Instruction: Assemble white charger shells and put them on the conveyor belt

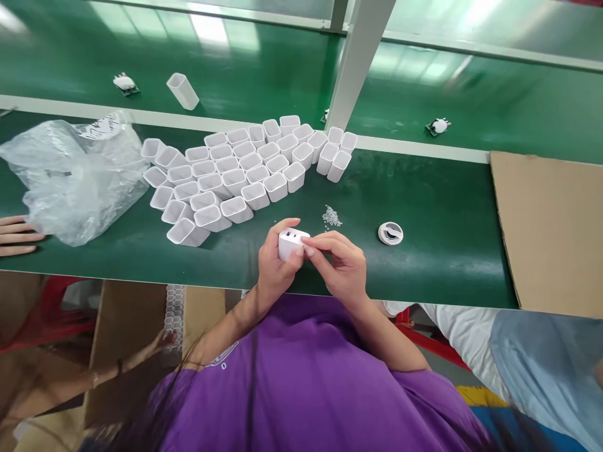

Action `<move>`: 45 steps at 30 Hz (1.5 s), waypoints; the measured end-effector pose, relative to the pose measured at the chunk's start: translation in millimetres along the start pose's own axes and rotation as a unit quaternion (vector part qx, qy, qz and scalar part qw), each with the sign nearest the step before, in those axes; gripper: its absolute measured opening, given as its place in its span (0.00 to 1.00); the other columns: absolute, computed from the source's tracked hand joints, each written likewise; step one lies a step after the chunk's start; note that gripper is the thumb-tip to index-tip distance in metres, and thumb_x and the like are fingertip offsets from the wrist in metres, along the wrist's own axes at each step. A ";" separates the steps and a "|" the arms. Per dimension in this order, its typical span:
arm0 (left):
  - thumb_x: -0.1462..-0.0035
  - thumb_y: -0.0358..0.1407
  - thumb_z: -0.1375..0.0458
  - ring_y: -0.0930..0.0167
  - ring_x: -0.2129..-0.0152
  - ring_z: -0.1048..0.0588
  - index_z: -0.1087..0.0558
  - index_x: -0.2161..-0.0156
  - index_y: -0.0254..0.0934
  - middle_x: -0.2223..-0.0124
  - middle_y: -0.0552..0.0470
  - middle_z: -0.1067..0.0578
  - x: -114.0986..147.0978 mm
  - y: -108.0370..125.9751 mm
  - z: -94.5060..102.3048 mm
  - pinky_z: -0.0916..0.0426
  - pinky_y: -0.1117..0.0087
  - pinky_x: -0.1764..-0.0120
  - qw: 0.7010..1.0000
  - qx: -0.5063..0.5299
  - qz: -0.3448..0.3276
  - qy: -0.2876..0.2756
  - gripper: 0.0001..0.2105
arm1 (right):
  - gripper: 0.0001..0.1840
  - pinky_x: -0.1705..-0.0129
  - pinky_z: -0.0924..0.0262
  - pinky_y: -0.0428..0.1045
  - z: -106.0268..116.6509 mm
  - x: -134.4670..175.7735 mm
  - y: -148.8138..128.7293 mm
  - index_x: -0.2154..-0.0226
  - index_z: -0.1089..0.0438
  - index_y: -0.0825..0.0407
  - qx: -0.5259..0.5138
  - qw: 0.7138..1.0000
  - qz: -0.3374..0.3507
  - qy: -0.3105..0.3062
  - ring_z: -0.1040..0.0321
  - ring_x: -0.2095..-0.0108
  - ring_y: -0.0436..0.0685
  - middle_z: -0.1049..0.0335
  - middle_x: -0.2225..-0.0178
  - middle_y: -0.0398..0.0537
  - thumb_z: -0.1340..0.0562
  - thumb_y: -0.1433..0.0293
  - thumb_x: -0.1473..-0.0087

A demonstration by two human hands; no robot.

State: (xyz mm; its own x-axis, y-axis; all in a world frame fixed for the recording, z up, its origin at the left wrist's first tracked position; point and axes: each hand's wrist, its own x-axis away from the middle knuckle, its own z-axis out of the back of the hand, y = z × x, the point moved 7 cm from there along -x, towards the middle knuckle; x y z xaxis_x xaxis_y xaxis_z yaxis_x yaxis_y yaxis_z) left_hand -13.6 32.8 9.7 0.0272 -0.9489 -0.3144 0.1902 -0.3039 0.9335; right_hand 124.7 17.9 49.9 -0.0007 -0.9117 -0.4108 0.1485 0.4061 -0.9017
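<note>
A white charger housing [288, 246] with dark port openings on its upper face sits in my left hand [276, 263], fingers wrapped round it. At its right side my right hand [343, 267] pinches with thumb and forefinger, touching the housing; whatever is between those fingertips is too small to make out. Just beyond the hands lies a little heap of tiny clear pieces [332, 216]. To the right rests a round white roll or cap [391, 233] with a dark middle. Many open white plastic sleeves [237, 209] stand grouped at the back left.
A clear plastic bag [75, 182] lies at the left, near another person's hand [19, 236]. Cardboard [551, 232] covers the bench's right end. A post [360, 63] rises behind. On the green belt are a lone sleeve [183, 91] and small white parts [439, 126]. Other people sit both sides.
</note>
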 end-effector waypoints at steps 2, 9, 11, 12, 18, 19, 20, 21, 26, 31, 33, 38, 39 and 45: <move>0.41 0.49 0.46 0.73 0.73 0.28 0.32 0.45 0.39 0.61 0.51 0.24 -0.8 -0.2 -2.6 0.32 0.72 0.70 1.000 0.014 0.004 -0.018 0.23 | 0.06 0.62 0.29 0.50 0.1 -1.0 1.0 0.60 0.23 0.49 -0.003 1.000 0.003 -0.001 0.28 0.66 0.54 0.26 0.65 0.45 0.37 0.70 0.37; 0.39 0.50 0.47 0.71 0.71 0.28 0.36 0.40 0.39 0.60 0.50 0.24 -1.1 4.4 -4.8 0.30 0.70 0.67 0.999 0.021 -0.009 -0.037 0.26 | 0.06 0.63 0.29 0.50 1.7 -1.6 -1.9 0.59 0.23 0.48 -0.011 1.000 0.016 -0.006 0.28 0.67 0.54 0.26 0.66 0.45 0.36 0.70 0.38; 0.39 0.48 0.47 0.72 0.71 0.27 0.36 0.41 0.40 0.61 0.50 0.24 -0.2 8.7 -3.5 0.30 0.71 0.67 0.999 0.009 -0.046 -0.025 0.24 | 0.06 0.64 0.29 0.49 2.6 -0.6 -5.5 0.60 0.23 0.48 0.004 1.000 0.029 -0.007 0.28 0.67 0.54 0.26 0.66 0.45 0.37 0.70 0.37; 0.39 0.47 0.46 0.73 0.72 0.27 0.36 0.41 0.41 0.61 0.51 0.25 0.6 11.2 -2.4 0.31 0.72 0.68 0.997 0.006 -0.072 -0.014 0.24 | 0.06 0.65 0.29 0.49 3.1 -0.1 -7.4 0.60 0.23 0.48 0.009 0.999 0.039 -0.008 0.28 0.68 0.54 0.26 0.66 0.45 0.37 0.70 0.37; 0.40 0.43 0.43 0.71 0.68 0.26 0.41 0.38 0.44 0.61 0.51 0.26 5.8 20.7 -2.9 0.28 0.70 0.66 0.980 -0.008 -0.197 0.015 0.27 | 0.08 0.63 0.29 0.48 8.2 4.0 -7.8 0.55 0.25 0.45 -0.005 0.994 0.103 -0.034 0.29 0.66 0.53 0.27 0.65 0.44 0.38 0.71 0.35; 0.41 0.43 0.42 0.70 0.66 0.25 0.42 0.38 0.44 0.60 0.50 0.25 6.1 24.1 -2.7 0.28 0.69 0.64 0.976 -0.012 -0.218 0.020 0.27 | 0.10 0.62 0.29 0.49 9.9 4.8 -4.5 0.52 0.27 0.43 -0.023 0.994 0.102 -0.036 0.29 0.65 0.54 0.27 0.64 0.44 0.38 0.70 0.35; 0.42 0.42 0.41 0.69 0.64 0.25 0.42 0.39 0.45 0.58 0.50 0.25 5.9 27.6 -2.1 0.27 0.67 0.62 0.971 -0.020 -0.235 0.030 0.27 | 0.13 0.62 0.29 0.50 12.0 5.4 -0.5 0.48 0.29 0.42 -0.047 0.994 0.093 -0.036 0.28 0.64 0.54 0.27 0.63 0.44 0.38 0.69 0.35; 0.43 0.41 0.39 0.68 0.62 0.25 0.40 0.41 0.45 0.58 0.50 0.24 5.5 31.1 -1.3 0.27 0.65 0.60 0.967 -0.031 -0.248 0.041 0.26 | 0.16 0.61 0.28 0.51 14.1 5.9 3.7 0.46 0.32 0.42 -0.070 0.994 0.079 -0.035 0.28 0.63 0.55 0.28 0.62 0.45 0.38 0.68 0.35; 0.48 0.37 0.34 0.67 0.58 0.25 0.34 0.55 0.43 0.56 0.50 0.23 -5.2 27.8 -1.3 0.28 0.63 0.56 0.987 0.014 -0.154 0.041 0.17 | 0.12 0.53 0.31 0.58 18.9 5.1 3.2 0.50 0.32 0.46 0.007 0.996 0.063 -0.062 0.32 0.53 0.60 0.31 0.53 0.50 0.38 0.70 0.37; 0.46 0.47 0.37 0.70 0.68 0.23 0.37 0.55 0.44 0.60 0.53 0.23 -9.8 -7.5 -22.4 0.27 0.70 0.69 0.953 0.261 0.141 -0.063 0.19 | 0.23 0.47 0.36 0.64 13.4 1.6 -16.3 0.44 0.38 0.47 0.166 0.975 0.137 -0.059 0.35 0.49 0.65 0.33 0.49 0.53 0.35 0.66 0.40; 0.48 0.49 0.38 0.71 0.74 0.24 0.36 0.54 0.44 0.64 0.54 0.24 -8.1 -11.3 -29.7 0.29 0.72 0.74 0.928 0.299 0.199 -0.103 0.20 | 0.27 0.48 0.36 0.62 9.5 -0.2 -16.9 0.40 0.42 0.47 0.158 0.977 0.138 -0.049 0.35 0.50 0.64 0.32 0.50 0.52 0.36 0.68 0.40; 0.49 0.49 0.38 0.70 0.76 0.25 0.32 0.58 0.41 0.67 0.52 0.25 -5.5 -14.0 -34.3 0.29 0.70 0.78 0.890 0.343 0.273 -0.125 0.18 | 0.32 0.49 0.35 0.59 4.2 -3.2 -14.4 0.38 0.46 0.48 0.109 0.984 0.138 -0.031 0.33 0.51 0.62 0.31 0.50 0.52 0.35 0.71 0.40; 0.49 0.49 0.38 0.70 0.76 0.25 0.32 0.59 0.40 0.67 0.51 0.25 -5.0 -15.1 -34.6 0.29 0.70 0.78 0.886 0.346 0.285 -0.122 0.18 | 0.32 0.49 0.35 0.60 4.0 -3.8 -14.4 0.37 0.47 0.47 0.115 0.983 0.137 -0.031 0.33 0.51 0.62 0.31 0.50 0.52 0.35 0.71 0.40; 0.45 0.51 0.41 0.73 0.79 0.30 0.30 0.66 0.38 0.73 0.54 0.30 -3.9 -25.6 -33.9 0.33 0.72 0.79 0.876 0.344 0.329 -0.079 0.16 | 0.35 0.48 0.36 0.60 -1.7 -3.4 -16.3 0.35 0.52 0.45 0.167 0.975 0.128 -0.065 0.32 0.52 0.63 0.30 0.50 0.51 0.37 0.70 0.39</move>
State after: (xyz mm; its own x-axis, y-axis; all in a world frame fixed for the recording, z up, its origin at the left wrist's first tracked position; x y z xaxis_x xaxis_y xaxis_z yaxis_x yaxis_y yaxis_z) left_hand 14.7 47.1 -18.8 -0.2385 -0.9212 0.3075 -0.4534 0.3856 0.8036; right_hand 120.6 14.5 65.8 0.2007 -0.7926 -0.5757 0.4418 0.5978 -0.6689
